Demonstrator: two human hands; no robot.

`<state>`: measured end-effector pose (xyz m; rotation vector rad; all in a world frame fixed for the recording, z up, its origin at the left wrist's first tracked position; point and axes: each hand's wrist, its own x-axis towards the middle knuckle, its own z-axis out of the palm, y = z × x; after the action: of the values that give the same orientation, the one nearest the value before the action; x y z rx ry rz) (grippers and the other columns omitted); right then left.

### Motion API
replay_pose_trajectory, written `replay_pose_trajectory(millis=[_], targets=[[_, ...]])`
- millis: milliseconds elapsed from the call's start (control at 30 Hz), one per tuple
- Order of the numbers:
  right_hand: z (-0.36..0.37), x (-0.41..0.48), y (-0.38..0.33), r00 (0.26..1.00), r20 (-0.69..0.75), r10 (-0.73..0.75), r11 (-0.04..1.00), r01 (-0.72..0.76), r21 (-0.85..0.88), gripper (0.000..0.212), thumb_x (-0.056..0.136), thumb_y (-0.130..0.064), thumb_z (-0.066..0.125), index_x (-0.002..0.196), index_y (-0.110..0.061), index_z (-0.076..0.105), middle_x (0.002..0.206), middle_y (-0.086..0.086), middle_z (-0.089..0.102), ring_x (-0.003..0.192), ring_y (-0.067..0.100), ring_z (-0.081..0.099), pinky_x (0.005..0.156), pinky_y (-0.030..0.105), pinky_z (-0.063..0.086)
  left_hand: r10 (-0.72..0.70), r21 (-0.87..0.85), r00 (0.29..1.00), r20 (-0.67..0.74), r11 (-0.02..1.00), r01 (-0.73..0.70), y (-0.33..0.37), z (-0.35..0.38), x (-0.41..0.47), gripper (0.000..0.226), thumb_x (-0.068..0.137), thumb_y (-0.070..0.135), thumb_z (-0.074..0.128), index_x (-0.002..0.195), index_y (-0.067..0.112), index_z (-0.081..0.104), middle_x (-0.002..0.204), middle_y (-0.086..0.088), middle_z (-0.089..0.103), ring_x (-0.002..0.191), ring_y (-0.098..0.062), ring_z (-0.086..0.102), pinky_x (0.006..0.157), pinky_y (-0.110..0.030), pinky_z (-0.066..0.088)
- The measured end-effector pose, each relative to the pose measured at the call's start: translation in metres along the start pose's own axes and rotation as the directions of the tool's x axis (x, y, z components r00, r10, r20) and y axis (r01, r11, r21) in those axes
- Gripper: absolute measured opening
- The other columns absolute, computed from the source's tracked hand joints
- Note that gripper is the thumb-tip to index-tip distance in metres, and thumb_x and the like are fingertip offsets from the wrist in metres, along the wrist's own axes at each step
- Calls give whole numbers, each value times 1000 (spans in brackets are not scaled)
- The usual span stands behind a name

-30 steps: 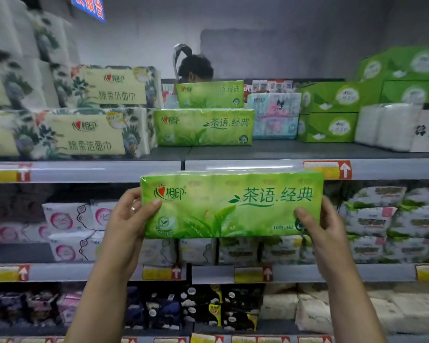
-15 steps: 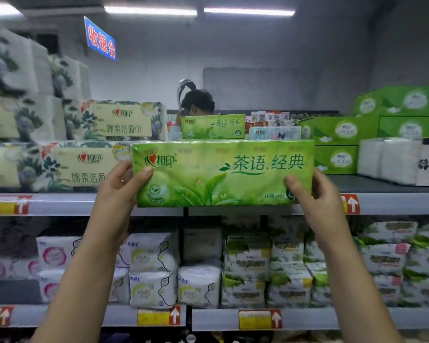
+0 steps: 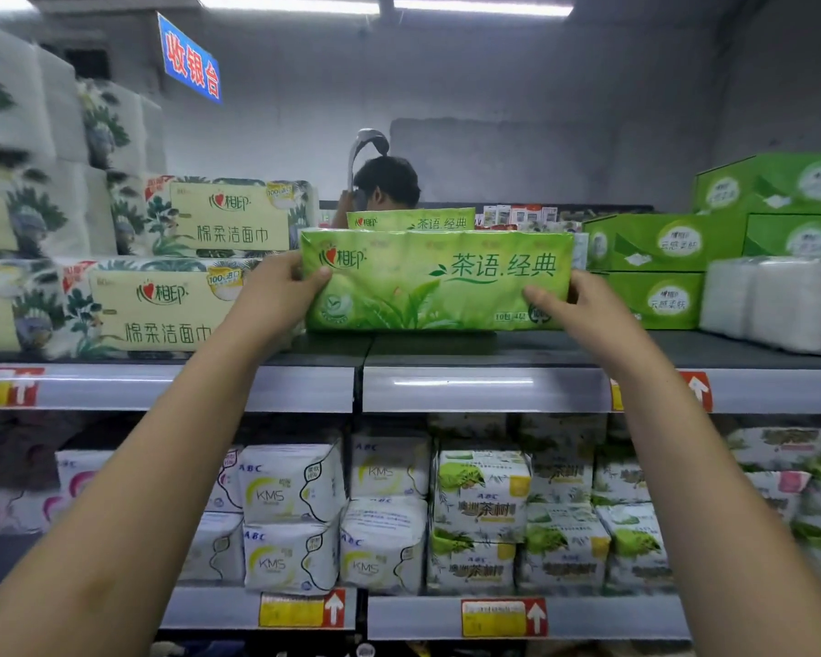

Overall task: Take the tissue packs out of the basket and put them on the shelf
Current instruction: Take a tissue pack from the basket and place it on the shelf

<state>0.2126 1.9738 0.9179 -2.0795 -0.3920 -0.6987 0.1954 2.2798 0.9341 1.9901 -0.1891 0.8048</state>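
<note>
A long green tissue pack point(image 3: 437, 279) stands upright on the top shelf point(image 3: 494, 346), its lower edge on the shelf board. My left hand point(image 3: 276, 289) grips its left end and my right hand point(image 3: 574, 305) grips its right end. Behind it another green tissue pack point(image 3: 411, 219) shows only its top strip. No basket is in view.
Cream floral tissue packs point(image 3: 162, 305) are stacked left of the green pack, green boxes point(image 3: 655, 267) and white packs point(image 3: 768, 301) to the right. A person's head point(image 3: 385, 182) shows behind the shelf. White and green packets fill the lower shelf point(image 3: 494, 614).
Both hands have lifted the green pack from below the top shelf up and forward onto it. The view has tilted upward.
</note>
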Motion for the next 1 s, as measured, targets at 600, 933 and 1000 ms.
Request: replay_pose_trajectory(millis=[600,933,1000], targets=[[34,27,0,961,41,273,960,-270,-80,62,78,-43,71,125,-6,56,127,10,61,114,27,57,100,41,44,-91,640,991,-99,757,134,-17,35,16,45,100,31,45,99,-12,59,85,-21,60,97,-39,62,78,-42,47],[48,43,2,964,14,266,936,-255,-242,57,77,-47,71,116,-7,61,115,11,66,104,27,60,92,37,50,33,755,985,-171,647,110,-22,32,20,31,99,17,51,113,-10,59,118,-30,58,110,-44,57,86,-48,48],[50,45,4,970,22,244,933,-229,-277,54,81,-47,68,116,-7,62,116,12,65,106,27,60,89,32,48,61,755,981,-183,648,100,-25,31,20,27,98,11,48,110,-10,59,115,-30,59,107,-44,59,82,-49,49]])
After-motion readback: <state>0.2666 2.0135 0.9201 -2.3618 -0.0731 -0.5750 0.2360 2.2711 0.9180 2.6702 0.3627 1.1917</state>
